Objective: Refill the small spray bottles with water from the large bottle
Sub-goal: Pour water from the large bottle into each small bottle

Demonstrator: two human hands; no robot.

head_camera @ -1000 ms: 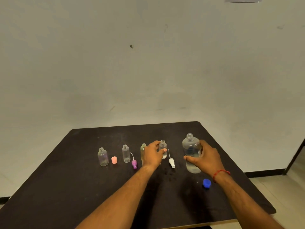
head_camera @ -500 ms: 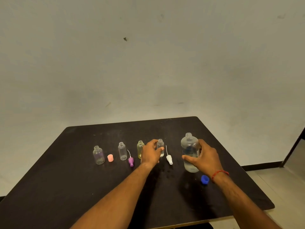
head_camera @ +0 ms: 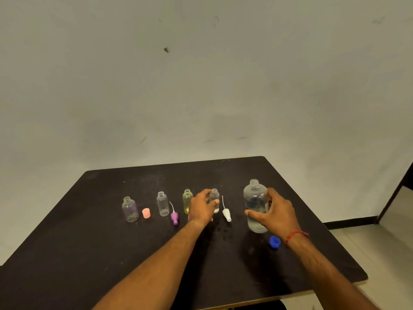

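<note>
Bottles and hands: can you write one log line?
left hand: grips small clear bottle | right hand: grips large bottle, upright, uncapped | blue cap: on table

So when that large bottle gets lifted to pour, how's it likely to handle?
The large bottle looks partly filled, so probably fairly heavy for clear plastic. Its walls may flex under the right hand. It stands uncapped, with the blue cap on the table, so tilting would likely spill quickly, and water could slosh.
</note>
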